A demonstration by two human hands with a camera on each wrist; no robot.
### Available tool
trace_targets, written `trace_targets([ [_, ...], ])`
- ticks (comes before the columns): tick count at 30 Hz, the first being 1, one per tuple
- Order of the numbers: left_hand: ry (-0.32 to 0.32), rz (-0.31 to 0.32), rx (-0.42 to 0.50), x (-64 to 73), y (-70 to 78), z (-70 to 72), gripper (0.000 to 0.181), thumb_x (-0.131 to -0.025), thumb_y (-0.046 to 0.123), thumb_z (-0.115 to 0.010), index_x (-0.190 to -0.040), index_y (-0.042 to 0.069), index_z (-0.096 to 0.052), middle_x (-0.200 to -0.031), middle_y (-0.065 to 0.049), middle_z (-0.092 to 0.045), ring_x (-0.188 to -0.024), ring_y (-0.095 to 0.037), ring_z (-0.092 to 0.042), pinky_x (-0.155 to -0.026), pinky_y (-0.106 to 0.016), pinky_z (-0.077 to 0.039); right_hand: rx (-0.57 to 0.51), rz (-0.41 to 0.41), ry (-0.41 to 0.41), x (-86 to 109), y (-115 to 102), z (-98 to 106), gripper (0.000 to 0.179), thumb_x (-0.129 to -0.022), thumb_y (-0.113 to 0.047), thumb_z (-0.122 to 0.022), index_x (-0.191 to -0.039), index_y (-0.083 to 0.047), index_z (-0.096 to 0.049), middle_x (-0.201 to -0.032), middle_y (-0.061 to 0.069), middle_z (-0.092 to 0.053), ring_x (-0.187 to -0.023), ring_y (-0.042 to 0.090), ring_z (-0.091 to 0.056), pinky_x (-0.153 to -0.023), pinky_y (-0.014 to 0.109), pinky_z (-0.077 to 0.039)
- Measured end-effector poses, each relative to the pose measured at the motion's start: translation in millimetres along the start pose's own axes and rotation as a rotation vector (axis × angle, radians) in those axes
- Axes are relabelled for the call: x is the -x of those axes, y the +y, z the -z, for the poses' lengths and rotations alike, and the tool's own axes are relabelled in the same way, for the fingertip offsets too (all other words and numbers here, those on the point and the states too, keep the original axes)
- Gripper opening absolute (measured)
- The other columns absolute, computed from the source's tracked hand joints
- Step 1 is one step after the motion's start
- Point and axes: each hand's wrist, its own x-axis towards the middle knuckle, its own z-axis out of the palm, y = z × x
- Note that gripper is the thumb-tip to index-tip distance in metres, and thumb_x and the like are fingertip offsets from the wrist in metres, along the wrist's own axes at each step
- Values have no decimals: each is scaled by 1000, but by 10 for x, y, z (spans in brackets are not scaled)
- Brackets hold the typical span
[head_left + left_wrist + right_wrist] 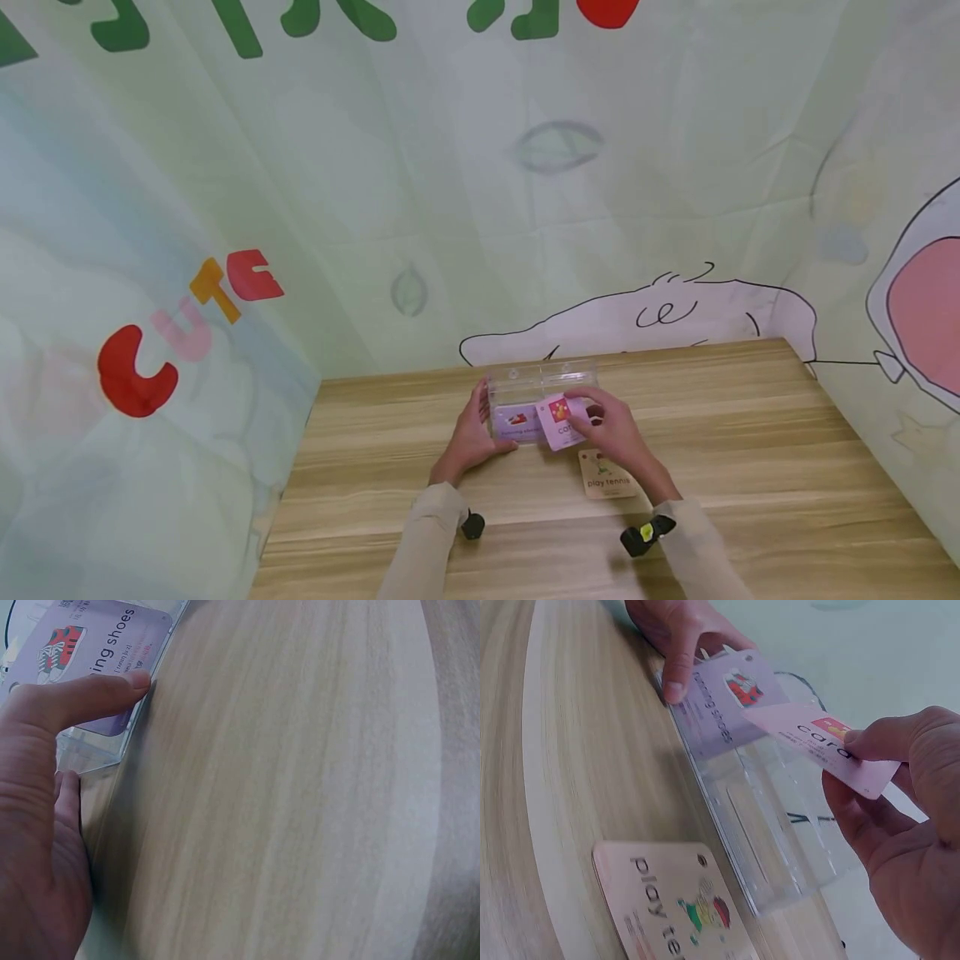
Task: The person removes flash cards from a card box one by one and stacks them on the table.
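Right hand pinches the pink card over the clear box near the table's far edge. Left hand steadies the box, thumb on the purple card already inside. The tan card waits alongside, nearer the person.

Even, bright, soft light throughout, with only faint shadows under the hands; the head view bows at its edges, and both wrist views blur up close.
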Motion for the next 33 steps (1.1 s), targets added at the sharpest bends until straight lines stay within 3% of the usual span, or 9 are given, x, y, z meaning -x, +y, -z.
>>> trace_targets([
  [7,-3,-15,11,10,7,9,128,-66,4,-98,-163,10,-16,-161,-20,-38,-148,-34,-39,-123,-40,-34,13,-29,16,96,72,149,43,-92,-6,-77,-134,-10,-66,-139,18,-61,-105,38,-70,-81,38,-65],
  [15,1,14,-15,11,1,5,128,-67,7,-98,-164,13,-15,-162,-18,-37,-149,-33,-38,-123,-40,-34,65,-69,24,255,211,284,44,-92,-9,-79,-133,-8,-66,-139,19,-62,-109,40,-69,-92,51,-62],
  [24,-3,7,-19,8,6,11,128,-67,7,-98,-164,10,-15,-162,-20,-36,-149,-34,-38,-123,-40,-34,51,-122,11,433,362,376,43,-91,-8,-79,-132,-6,-67,-137,21,-62,-109,36,-68,-92,47,-62],
  [33,-6,21,-34,6,-5,6,127,-68,9,-98,-164,12,-15,-163,-18,-36,-149,-33,-37,-123,-40,-34,31,-155,-3,595,467,324,42,-90,-2,-79,-131,-4,-67,-134,21,-63,-114,38,-67,-94,48,-61],
])
